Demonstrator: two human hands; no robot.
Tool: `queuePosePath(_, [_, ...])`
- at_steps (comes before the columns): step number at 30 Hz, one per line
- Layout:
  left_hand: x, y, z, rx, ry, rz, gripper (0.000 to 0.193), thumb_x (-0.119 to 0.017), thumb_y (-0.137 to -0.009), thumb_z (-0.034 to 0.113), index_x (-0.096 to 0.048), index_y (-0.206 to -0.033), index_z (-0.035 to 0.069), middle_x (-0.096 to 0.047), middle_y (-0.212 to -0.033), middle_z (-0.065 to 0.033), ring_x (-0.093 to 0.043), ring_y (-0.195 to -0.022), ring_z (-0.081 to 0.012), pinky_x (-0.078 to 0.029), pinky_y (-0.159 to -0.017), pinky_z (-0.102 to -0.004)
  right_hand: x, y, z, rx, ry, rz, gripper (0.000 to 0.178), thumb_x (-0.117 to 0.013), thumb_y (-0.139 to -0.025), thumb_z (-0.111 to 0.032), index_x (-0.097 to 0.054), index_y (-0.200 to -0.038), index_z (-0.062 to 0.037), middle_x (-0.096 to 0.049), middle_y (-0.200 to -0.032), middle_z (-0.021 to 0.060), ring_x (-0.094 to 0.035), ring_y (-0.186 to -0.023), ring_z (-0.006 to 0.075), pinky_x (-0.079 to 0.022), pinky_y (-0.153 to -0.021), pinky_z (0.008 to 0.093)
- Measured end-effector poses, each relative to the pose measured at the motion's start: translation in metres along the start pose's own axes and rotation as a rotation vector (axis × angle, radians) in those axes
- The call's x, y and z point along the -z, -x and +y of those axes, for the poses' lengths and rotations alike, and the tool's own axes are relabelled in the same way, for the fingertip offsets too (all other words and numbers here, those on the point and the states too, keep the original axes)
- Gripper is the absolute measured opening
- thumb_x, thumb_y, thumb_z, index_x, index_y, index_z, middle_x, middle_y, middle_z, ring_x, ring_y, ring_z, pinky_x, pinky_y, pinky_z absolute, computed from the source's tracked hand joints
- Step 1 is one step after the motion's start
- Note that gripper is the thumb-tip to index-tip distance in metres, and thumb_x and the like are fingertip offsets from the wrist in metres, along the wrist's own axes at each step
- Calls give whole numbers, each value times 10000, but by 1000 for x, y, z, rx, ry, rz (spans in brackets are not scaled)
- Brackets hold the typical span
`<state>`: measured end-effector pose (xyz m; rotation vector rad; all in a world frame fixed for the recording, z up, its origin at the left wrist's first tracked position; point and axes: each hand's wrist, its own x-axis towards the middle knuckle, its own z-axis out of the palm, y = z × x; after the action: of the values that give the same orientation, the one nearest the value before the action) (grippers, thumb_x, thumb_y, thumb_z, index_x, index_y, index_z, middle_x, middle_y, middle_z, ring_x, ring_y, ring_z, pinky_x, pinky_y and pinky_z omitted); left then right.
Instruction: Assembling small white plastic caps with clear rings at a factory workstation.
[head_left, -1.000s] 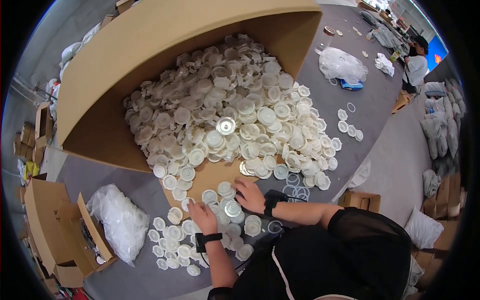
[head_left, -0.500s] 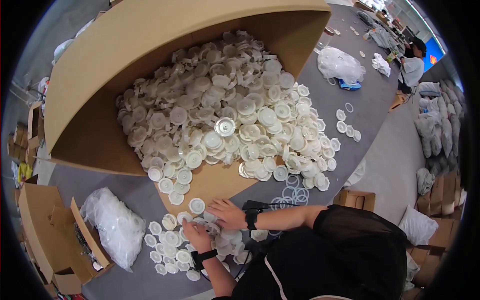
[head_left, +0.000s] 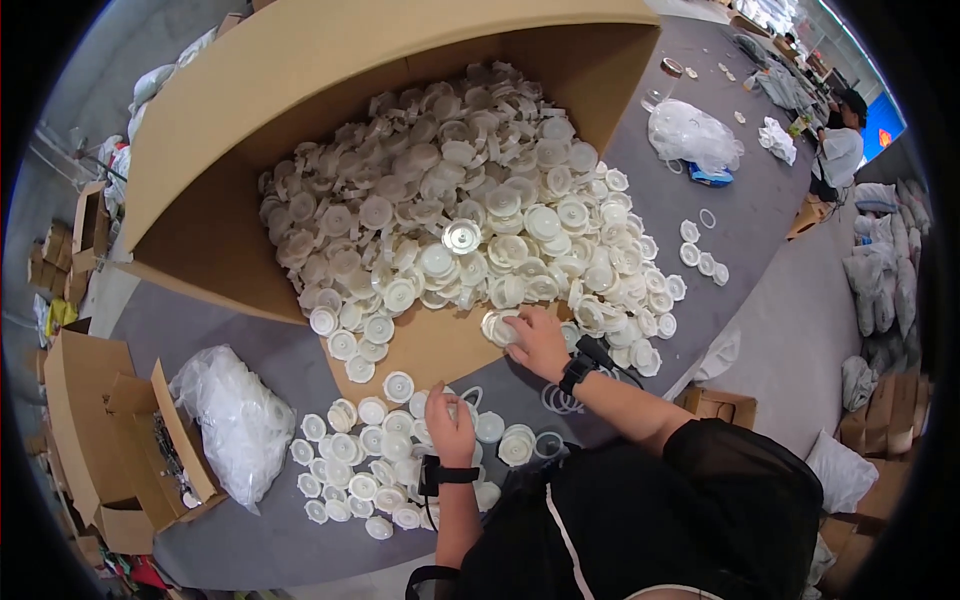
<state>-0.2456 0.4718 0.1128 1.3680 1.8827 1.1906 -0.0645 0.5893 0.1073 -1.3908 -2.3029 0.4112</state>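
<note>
— Since those white plastic caps (head_left: 470, 230) are small moulded discs, how would you expect one to handle?

— Light and stiff, I'd judge, with a smooth face that could slide under a fingertip. The raised rim looks like the sensible place to pinch, thumb on one side and a finger opposite. They look unlikely to break, but they'd skate off easily.

— Where are they lying?

— Most are heaped in the big cardboard box (head_left: 300, 110) tipped on its side, spilling over its flap onto the grey worktop (head_left: 740, 250). A second, flatter spread (head_left: 355, 470) lies near the person's body, just beside a clear plastic bag (head_left: 235, 420).

— And the right hand (head_left: 535, 340)?

— It reaches to the near edge of the heap, fingers (head_left: 512, 328) curled loosely over one cap (head_left: 497, 326) at the flap, touching it. Whether it is truly gripped I cannot tell (the palm hides the underside).

— The left hand (head_left: 447, 422)?

— Resting among the nearer spread, fingers (head_left: 440, 398) bent and partly closed around a cap; the hold looks light, though the cap itself is mostly hidden.
</note>
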Motion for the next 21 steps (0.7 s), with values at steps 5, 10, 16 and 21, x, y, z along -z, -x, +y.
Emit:
queuePosePath(5, [-12, 16, -1, 17, 35, -78, 100, -511, -727, 43, -487, -805, -14, -499, -1028, -194, -455, -985, -326, -315, -885, -381, -15, 11, 1, -27, -95, 5, 359, -599, -624, -177, -513, -957, -75, -507, -905, 123, -495, -857, 277, -387, -700, 393])
queuePosePath(10, [-13, 28, -3, 59, 52, -83, 95, -515, -729, 49, -488, -804, -1, -495, -1039, -193, -452, -993, -327, -321, -884, -386, -11, 15, -7, -63, -110, -244, 404, -628, -607, -190, -462, -950, -55, -501, -919, 137, -526, -823, 304, -444, -660, 386])
queuePosePath(16, [-20, 39, -6, 91, 130, -43, 113, -535, -723, 48, -497, -820, 2, -517, -973, -165, -478, -939, -290, -349, -849, -362, -10, 43, -16, -212, -223, -269, 560, -665, -619, -393, -459, -1007, -45, -468, -947, 176, -531, -833, 332, -449, -686, 377])
queuePosePath(21, [-16, 41, 7, 95, 100, -22, 131, -575, -719, 47, -513, -824, -2, -550, -854, -113, -519, -781, -197, -410, -719, -288, -12, 62, -7, -409, -298, -294, 619, -647, -615, -489, -508, -990, -17, -481, -928, 180, -525, -821, 317, -434, -722, 358])
